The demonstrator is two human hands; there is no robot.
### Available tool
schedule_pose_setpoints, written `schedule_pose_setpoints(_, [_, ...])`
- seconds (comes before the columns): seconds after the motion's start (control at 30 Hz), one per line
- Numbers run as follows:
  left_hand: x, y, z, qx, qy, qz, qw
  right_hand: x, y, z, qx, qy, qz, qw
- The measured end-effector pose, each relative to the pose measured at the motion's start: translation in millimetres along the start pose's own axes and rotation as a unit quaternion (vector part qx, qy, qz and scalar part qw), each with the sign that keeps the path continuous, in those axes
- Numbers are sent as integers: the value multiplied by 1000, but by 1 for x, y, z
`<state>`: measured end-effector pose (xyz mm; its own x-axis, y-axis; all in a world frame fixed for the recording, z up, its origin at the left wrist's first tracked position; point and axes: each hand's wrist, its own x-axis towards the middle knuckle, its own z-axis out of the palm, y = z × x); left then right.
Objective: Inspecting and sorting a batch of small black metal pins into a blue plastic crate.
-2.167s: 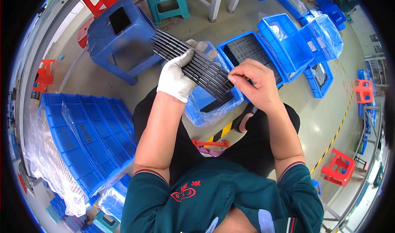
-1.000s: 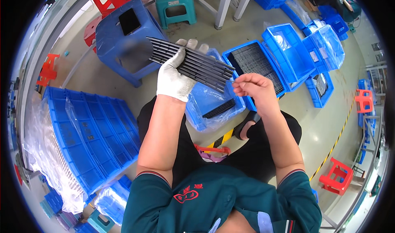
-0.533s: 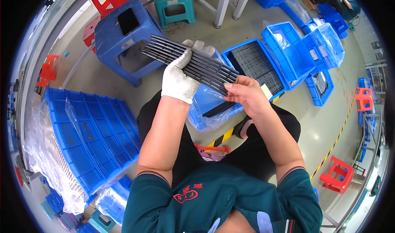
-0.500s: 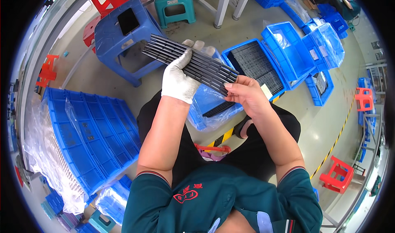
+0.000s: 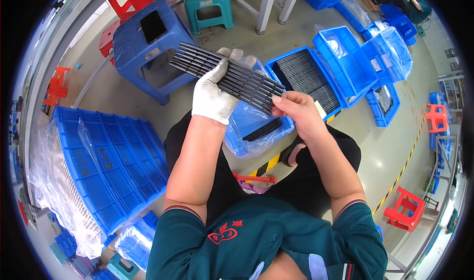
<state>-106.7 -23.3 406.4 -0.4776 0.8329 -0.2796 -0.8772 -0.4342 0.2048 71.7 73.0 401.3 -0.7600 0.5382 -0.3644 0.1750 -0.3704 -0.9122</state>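
Note:
A flat row of several slim black strips (image 5: 237,80) with small slots lies slanted across my left hand (image 5: 212,94), which wears a white glove. Its thumb presses on top and its fingertips show beyond the far side, so the hand is closed on them. At the row's right end is my bare right hand (image 5: 298,112), thumb and fingers pinched at the strip ends. Below the row stands a plastic-lined blue bin (image 5: 239,144) with more black strips (image 5: 262,129) in it. Part of that bin is hidden by my hands and the held strips.
A blue tray (image 5: 323,70) filled with dark strips is at the right, beside an empty-looking blue crate (image 5: 345,72). Stacked blue crates (image 5: 108,166) stand on the left. Ahead are a blue stool (image 5: 131,45) bearing a black flat device (image 5: 153,27) and a green stool (image 5: 210,8).
My right thumb and fingers have shifted slightly along the strip ends, to the right. My left hand and the held strips have moved a touch to the left.

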Motion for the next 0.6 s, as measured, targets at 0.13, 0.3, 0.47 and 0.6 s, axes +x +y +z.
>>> schedule_pose_setpoints(0.13, [-1, 3, 5, -14, 24, 14, 1000, -4, -13, -21, -67, 68, -84, 992])
schedule_pose_setpoints(0.3, [1, 3, 2, 9, 25, 14, 1000, -16, -24, -15, -121, 88, -225, 963])
schedule_pose_setpoints(0.47, [0, -3, 2, 20, 24, -14, 999, -18, -26, 0, -236, 84, -256, 933])
schedule_pose_setpoints(0.6, [-1, -7, 3, 21, 41, -21, 999, -15, -26, 0, -346, 81, -338, 872])
